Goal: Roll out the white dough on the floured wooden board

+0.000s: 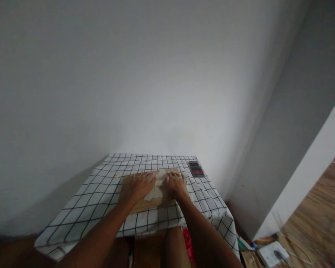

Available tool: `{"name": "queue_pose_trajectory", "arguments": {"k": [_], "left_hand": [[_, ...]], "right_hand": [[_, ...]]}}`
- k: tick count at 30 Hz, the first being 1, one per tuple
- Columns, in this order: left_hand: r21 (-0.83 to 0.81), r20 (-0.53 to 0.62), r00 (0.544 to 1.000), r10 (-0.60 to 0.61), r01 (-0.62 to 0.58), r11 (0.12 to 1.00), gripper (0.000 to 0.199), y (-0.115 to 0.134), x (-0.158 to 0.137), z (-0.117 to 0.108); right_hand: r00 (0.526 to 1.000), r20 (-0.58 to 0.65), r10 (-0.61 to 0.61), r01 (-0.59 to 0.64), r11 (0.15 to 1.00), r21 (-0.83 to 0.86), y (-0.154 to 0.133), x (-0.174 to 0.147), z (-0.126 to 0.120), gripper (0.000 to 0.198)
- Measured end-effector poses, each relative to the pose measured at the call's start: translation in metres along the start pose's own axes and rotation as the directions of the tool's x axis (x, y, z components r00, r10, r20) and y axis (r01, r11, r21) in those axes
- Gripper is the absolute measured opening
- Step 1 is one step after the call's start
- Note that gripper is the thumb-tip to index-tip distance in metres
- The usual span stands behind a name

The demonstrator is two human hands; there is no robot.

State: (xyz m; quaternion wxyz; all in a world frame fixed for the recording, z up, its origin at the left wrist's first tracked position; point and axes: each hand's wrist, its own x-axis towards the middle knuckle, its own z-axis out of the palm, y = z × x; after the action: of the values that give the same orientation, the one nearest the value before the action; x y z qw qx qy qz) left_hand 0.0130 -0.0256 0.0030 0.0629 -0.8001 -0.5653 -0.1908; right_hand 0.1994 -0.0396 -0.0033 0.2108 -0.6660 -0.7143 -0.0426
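A flat, ragged-edged sheet of pale dough (153,194) lies on a wooden board (145,204) in the middle of the table. Across it runs a light-coloured rolling pin (160,182), showing only as a short stretch between my hands. My left hand (143,182) is closed over the pin's left part, its fingers pointing away from me. Over the right part, my right hand (175,181) is closed with bent fingers. Both hands hide most of the pin and some of the dough.
A checked cloth (97,193) covers the table, which stands against a white wall (145,93). A blurred-out dark object (196,168) lies at the right rear. Right of the table, a white power strip (273,254) with a cable sits low down.
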Motion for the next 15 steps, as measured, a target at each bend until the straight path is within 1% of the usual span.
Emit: {"name": "queue_pose_trajectory", "arguments": {"k": [3, 5, 10, 15], "left_hand": [[0.067, -0.016, 1.000, 0.011, -0.010, 0.998, 0.044, 0.003, -0.007, -0.004], [0.073, -0.020, 1.000, 0.019, -0.018, 0.997, 0.046, 0.005, -0.011, -0.006], [0.093, -0.011, 1.000, 0.013, -0.012, 0.996, 0.049, 0.012, -0.026, -0.010], [0.124, -0.047, 0.998, 0.035, -0.028, 0.992, 0.050, 0.019, -0.049, -0.015]], "right_hand": [[0.999, -0.046, -0.014, 0.015, 1.000, 0.017, 0.001, -0.010, 0.002, 0.037], [0.998, -0.062, -0.015, 0.017, 1.000, 0.024, 0.002, -0.016, 0.002, 0.038], [0.997, -0.073, -0.011, 0.014, 0.999, 0.044, 0.001, -0.034, -0.003, 0.043], [0.998, -0.061, 0.016, -0.011, 0.997, 0.078, 0.000, -0.056, -0.006, 0.049]]}}
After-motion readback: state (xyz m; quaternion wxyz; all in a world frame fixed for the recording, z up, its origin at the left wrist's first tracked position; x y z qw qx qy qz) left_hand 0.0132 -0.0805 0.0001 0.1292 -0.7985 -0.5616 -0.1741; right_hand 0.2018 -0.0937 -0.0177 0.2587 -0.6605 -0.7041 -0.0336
